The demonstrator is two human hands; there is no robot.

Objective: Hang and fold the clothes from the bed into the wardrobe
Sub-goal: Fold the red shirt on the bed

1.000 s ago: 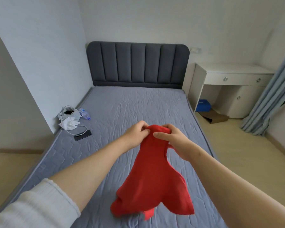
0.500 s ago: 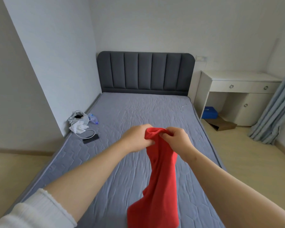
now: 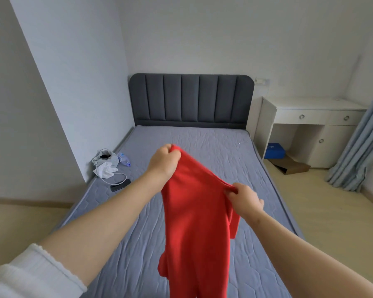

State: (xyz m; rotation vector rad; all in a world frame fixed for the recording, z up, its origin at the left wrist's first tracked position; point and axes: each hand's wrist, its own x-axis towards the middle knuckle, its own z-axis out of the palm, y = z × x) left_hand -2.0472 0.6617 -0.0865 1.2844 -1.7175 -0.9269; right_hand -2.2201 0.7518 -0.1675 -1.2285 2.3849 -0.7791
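Red knit garment point(image 3: 194, 222) hangs above foot half of grey quilted bed point(image 3: 211, 143). Left hand point(image 3: 165, 161) fisted round upper corner; right hand point(image 3: 244, 198) pinches opposite edge, lower. Risk: uneven hold leaves cloth twisted, fold goes crooked; thin pinch may slip, side drops onto bed.

White walls point(image 3: 202, 35), pale wood floor point(image 3: 332, 211), white desk point(image 3: 310, 104) right, grey-blue curtain point(image 3: 357, 151).
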